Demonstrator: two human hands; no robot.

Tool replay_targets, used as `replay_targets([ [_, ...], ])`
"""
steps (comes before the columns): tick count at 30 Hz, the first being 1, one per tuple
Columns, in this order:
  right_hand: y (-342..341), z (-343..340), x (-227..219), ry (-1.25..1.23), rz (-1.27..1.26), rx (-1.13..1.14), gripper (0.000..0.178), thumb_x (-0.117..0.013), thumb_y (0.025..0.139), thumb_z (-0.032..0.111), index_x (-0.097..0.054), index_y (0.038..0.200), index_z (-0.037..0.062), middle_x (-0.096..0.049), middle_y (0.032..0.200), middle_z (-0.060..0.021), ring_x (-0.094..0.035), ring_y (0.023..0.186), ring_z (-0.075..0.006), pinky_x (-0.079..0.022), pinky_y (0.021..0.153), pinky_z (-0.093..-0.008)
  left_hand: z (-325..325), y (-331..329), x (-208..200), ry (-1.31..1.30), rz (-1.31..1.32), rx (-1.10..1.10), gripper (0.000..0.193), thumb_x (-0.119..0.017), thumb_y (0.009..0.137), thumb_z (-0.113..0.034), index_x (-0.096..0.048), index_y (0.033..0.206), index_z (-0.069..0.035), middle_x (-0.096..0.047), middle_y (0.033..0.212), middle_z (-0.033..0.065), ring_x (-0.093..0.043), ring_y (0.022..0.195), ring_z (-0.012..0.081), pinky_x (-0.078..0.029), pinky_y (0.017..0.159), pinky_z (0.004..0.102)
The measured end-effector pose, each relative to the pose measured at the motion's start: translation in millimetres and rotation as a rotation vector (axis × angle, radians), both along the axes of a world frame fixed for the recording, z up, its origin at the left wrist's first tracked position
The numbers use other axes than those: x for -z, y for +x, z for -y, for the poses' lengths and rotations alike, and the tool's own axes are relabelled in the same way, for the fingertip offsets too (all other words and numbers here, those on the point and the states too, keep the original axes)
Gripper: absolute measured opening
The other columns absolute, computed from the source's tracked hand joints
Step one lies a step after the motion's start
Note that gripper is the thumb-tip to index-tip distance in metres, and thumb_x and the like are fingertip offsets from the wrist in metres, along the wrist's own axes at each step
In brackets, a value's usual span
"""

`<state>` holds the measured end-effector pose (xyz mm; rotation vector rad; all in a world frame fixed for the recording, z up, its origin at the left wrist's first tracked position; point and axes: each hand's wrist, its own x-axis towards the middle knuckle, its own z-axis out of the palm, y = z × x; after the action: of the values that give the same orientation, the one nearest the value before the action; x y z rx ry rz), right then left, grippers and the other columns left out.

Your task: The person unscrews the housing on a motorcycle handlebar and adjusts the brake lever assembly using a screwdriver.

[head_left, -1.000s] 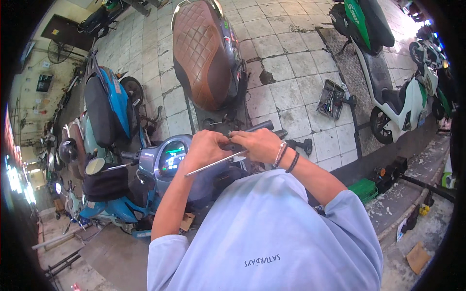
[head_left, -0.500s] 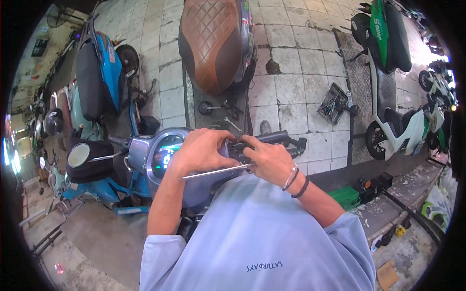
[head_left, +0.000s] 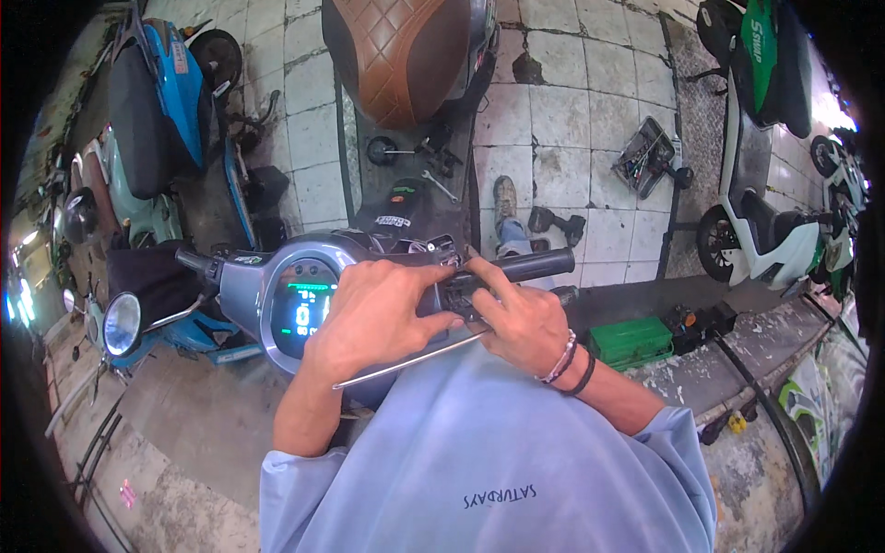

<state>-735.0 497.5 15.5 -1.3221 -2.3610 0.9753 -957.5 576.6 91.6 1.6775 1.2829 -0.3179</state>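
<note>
In front of me is a grey-blue scooter with a lit round display [head_left: 302, 311]. My left hand [head_left: 373, 309] curls beside the display, index fingertip and thumb closed about a control clamp [head_left: 444, 249] at the inner end of the right handlebar grip [head_left: 535, 264]. Across from it, my right hand [head_left: 525, 323] has its index finger extended to the same clamp. Its other fingers fold round a long thin metal rod [head_left: 410, 360], like a screwdriver shaft, slanting across below my left hand. The rod's other end is hidden in the palm. Whatever lies between the fingertips is too small to tell.
A brown quilted scooter seat [head_left: 398, 60] stands ahead. Before it lie a wrench [head_left: 441, 186] and a round black mirror [head_left: 381, 150]. Rightward are a cordless drill [head_left: 557, 224], a tool tray [head_left: 645, 158], a green box [head_left: 631, 344] and a white scooter [head_left: 779, 241]. A mirror [head_left: 123, 323] juts out left.
My view has shifted, showing more of the display and my shoe. My right index finger has straightened toward the clamp, and the rod tilts more steeply. Both hands stay at the handlebar.
</note>
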Motion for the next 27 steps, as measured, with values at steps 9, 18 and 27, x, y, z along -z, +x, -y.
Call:
replay_targets([
  [9,-9,-9,-12,-0.118,0.073,0.01,0.037,-0.084,0.071,0.015,-0.059,0.097,0.0042,-0.061,0.14,-0.0159,-0.074,0.075,-0.026,-0.062,0.066,-0.041,9,-1,12,0.078,0.027,-0.009,0.057,-0.086,0.083,-0.038,-0.078,0.131,-0.009,-0.072,0.073,0.0166,-0.073,0.071,0.0363,-0.054,0.066,0.0458],
  [18,-2,-13,2,-0.039,0.035,-0.023,0.034,-0.081,0.078,0.013,-0.06,0.102,0.0038,-0.06,0.14,-0.0151,-0.075,0.071,-0.0256,-0.062,0.063,-0.0404,-4,4,16,0.053,0.017,0.036,0.053,-0.088,0.079,-0.036,-0.08,0.125,-0.01,-0.072,0.071,0.0143,-0.073,0.071,0.0361,-0.052,0.065,0.0469],
  [27,11,-18,-10,-0.109,0.051,-0.129,0.035,-0.082,0.082,0.015,-0.063,0.11,0.0049,-0.059,0.144,-0.0166,-0.075,0.073,-0.0372,-0.063,0.064,-0.0465,-33,8,15,0.122,-0.052,0.356,0.06,-0.092,0.07,-0.049,-0.084,0.114,-0.009,-0.077,0.082,0.0181,-0.076,0.084,0.04,-0.058,0.077,0.0476],
])
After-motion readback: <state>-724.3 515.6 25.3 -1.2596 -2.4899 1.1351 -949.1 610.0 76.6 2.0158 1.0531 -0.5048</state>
